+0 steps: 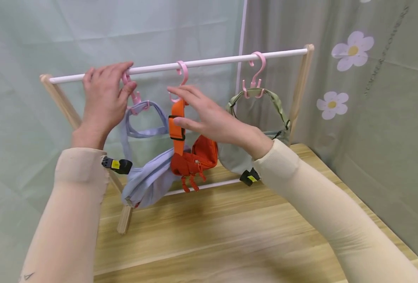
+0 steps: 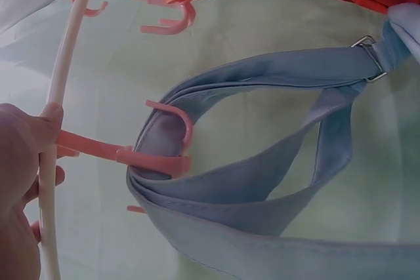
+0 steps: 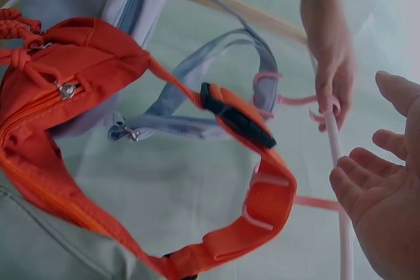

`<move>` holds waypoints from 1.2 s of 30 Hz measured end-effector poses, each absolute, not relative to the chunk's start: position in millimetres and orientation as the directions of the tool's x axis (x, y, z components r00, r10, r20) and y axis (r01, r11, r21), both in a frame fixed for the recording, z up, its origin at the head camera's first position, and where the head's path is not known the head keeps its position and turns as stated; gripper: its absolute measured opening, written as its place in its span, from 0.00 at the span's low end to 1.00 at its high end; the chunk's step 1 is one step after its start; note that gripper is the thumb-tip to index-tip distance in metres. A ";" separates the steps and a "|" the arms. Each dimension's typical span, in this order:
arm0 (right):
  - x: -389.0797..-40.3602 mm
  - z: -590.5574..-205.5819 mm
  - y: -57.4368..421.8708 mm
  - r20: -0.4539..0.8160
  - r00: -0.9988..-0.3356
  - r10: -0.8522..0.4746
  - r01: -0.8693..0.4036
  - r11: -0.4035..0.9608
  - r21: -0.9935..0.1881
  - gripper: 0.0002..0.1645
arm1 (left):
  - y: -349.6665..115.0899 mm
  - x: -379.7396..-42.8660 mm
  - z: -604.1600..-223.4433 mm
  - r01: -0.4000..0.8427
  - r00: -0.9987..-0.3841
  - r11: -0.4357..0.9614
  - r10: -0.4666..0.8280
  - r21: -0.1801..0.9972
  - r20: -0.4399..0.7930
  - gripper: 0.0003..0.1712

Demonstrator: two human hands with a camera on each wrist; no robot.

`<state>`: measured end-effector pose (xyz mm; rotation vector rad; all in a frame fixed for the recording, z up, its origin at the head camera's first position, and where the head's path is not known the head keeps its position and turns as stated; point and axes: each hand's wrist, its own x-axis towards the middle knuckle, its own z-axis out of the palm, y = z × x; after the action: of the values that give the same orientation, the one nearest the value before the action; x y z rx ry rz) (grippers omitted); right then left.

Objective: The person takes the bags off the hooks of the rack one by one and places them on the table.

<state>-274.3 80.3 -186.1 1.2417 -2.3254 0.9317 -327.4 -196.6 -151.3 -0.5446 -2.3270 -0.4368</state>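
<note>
My left hand (image 1: 104, 92) is at the left of the white rail (image 1: 216, 61), thumb and fingers around the top of a pink hook (image 2: 98, 145) where it sits on the rail. From that hook a light blue bag (image 1: 150, 177) hangs by its strap (image 2: 249, 73). My right hand (image 1: 216, 116) holds nothing, its fingers extended in front of the middle pink hook (image 1: 183, 72); in the right wrist view its palm shows beside the rail. An orange waist bag (image 3: 85, 63) with a black buckle (image 3: 236, 116) hangs from the middle hook.
At the right, a green bag (image 1: 230, 157) hangs from another pink hook (image 1: 260, 67). Wooden legs (image 1: 301, 90) support the rail on a wooden table (image 1: 209, 236). A pale curtain (image 1: 180, 23) stands behind, and a flowered curtain (image 1: 382, 157) at the right.
</note>
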 end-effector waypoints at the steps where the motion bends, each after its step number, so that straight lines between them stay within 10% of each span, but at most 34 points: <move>1: -273.9 -186.0 76.1 0.561 -0.557 -0.612 -0.830 0.405 -0.383 0.42 | -198.1 -327.0 -151.4 0.498 -0.668 0.853 0.260 0.159 0.697 0.30; 36: -306.8 -173.7 9.9 0.273 -0.735 -0.620 -0.664 0.580 -0.471 0.49 | -198.2 -333.0 -150.8 0.530 -0.671 0.822 0.257 0.207 0.696 0.27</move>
<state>-306.8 9.9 -173.7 1.1085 -2.7221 0.8626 -333.0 -198.2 -150.8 -0.5745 -2.3206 -0.5218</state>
